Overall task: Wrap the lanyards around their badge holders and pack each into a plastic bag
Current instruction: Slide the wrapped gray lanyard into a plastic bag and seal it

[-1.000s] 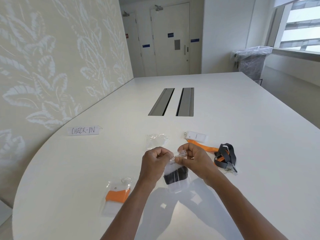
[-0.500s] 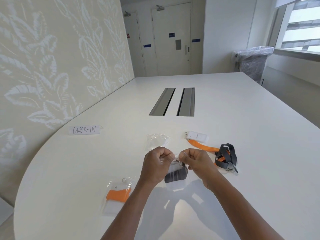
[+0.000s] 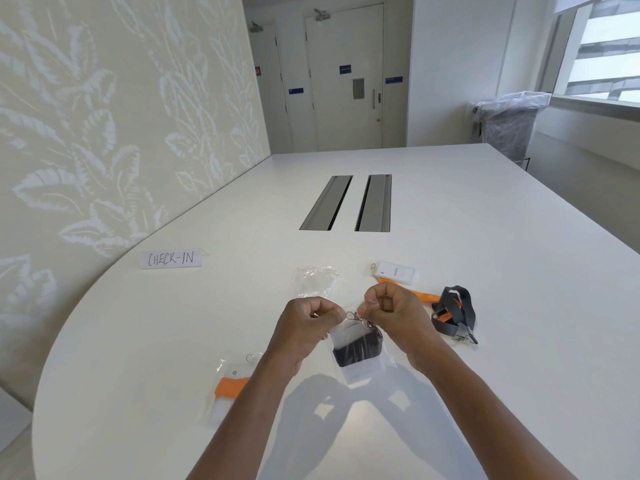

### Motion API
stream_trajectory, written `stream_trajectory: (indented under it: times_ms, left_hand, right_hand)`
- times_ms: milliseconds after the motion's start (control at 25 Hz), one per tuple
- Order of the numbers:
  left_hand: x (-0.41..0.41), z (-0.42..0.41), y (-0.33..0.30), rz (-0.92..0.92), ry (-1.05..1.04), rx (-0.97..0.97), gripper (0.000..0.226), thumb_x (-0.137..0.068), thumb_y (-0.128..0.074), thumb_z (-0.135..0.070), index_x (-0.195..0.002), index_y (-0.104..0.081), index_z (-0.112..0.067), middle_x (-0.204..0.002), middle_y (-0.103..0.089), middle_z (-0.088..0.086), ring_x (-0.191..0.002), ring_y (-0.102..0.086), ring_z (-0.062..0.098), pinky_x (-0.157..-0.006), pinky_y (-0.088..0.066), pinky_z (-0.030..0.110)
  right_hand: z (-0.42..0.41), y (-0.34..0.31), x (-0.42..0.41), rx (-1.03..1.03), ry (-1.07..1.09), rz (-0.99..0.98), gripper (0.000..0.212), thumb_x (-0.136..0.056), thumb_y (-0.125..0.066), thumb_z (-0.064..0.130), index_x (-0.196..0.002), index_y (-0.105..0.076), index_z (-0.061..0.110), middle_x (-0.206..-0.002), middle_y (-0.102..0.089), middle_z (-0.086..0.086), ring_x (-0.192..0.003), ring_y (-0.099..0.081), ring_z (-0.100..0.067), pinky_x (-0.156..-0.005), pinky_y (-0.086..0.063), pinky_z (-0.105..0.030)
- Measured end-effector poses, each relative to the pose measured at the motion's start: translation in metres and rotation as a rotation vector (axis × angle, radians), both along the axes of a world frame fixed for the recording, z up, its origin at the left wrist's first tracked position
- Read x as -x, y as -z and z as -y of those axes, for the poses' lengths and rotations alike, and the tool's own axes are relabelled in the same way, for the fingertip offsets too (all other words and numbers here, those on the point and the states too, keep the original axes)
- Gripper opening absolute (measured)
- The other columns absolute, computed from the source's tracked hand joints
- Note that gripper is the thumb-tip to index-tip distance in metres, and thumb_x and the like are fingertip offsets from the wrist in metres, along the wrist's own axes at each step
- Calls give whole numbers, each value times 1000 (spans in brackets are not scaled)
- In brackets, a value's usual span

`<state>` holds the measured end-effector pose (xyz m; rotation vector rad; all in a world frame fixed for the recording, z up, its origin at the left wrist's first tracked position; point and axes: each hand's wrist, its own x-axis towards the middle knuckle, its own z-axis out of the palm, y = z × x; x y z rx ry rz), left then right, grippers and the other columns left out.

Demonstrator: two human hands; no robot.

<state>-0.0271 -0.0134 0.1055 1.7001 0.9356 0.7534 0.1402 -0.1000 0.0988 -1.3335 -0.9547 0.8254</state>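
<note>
A white table [image 3: 450,271] fills most of the view, rounded at its near left end, with a leaf-patterned wall [image 3: 104,133] along its left side. At twelve o'clock, past the far edge, stands a pale door [image 3: 346,81]; at two o'clock a bin [image 3: 509,126] lined with clear plastic sits under the window. Two grey slots [image 3: 346,202] lie side by side in the tabletop toward twelve.

Both forearms reach in from six o'clock and meet near the middle. The left hand [image 3: 304,327] and the right hand [image 3: 394,313] are curled, each pinching the top edge of a clear plastic bag [image 3: 360,362] held just above the table. Inside it sits a badge holder with a black lanyard [image 3: 358,348] wound around it; its metal clip [image 3: 355,317] shows at the bag's mouth, between the two thumbs.

At eight o'clock from the hands a second bag holding an orange-wrapped badge [image 3: 228,386] lies flat on the table. At three o'clock a loose black lanyard [image 3: 453,313] is heaped over an orange strap [image 3: 422,295], which runs up to a white badge holder [image 3: 396,273] at one o'clock. An empty clear bag [image 3: 317,280] lies at twelve, just beyond the hands. A paper label reading CHECK-IN [image 3: 171,259] sits at ten o'clock, near the wall.
</note>
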Motion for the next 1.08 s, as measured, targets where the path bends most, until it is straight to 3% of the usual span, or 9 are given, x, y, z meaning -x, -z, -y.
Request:
stream_trajectory:
  times_ms: [360,520,640,800,880,1080]
  left_hand:
    - [-4,5,0,-21,-21,-154,16,-86,-74,-21,-70,-72,-19,-57,-56,-15,-54,-46,4,-55,-39,13]
    - [-2,3,-1,-7,-19,-185,11,-88,-76,-24,-77,-77,-19,-66,-67,-11,-58,-52,2,-59,-43,13]
    - [-1,4,-3,20,6,-160,10,-88,-77,-25,-80,-79,-19,-69,-71,-11,-61,-56,1,-63,-46,15]
    - [-2,9,-2,13,32,-145,8,-87,-78,-27,-83,-80,-20,-76,-76,-2,-67,-63,5,-68,-53,23]
    - [-3,10,-1,-10,21,-174,8,-87,-78,-26,-82,-80,-19,-69,-73,-7,-62,-61,3,-62,-50,18]
    - [-7,13,0,-55,-72,-290,11,-85,-75,-21,-74,-76,-18,-63,-70,-11,-56,-58,1,-56,-45,14]
  right_hand:
    - [0,0,2,-35,43,-29,21,-83,-72,-2,-87,-58,13,-72,-48,-12,-69,-45,-21,-69,-44,-35]
    - [0,-1,-3,2,38,-60,13,-86,-75,6,-95,-67,9,-73,-67,-5,-69,-61,-15,-72,-51,-25]
    - [1,-2,-5,42,-42,-50,5,-90,-73,15,-89,-74,11,-76,-70,-2,-70,-59,-12,-67,-48,-21]
    - [1,-4,-3,67,-48,29,13,-89,-74,17,-76,-76,16,-68,-68,3,-59,-58,-4,-60,-47,-18]
    - [2,-4,-1,75,-24,83,16,-89,-74,19,-73,-75,18,-65,-67,6,-58,-58,-3,-58,-48,-18]
    - [4,-5,1,88,-16,286,10,-86,-76,27,-79,-76,20,-78,-75,6,-71,-69,-8,-64,-54,-20]
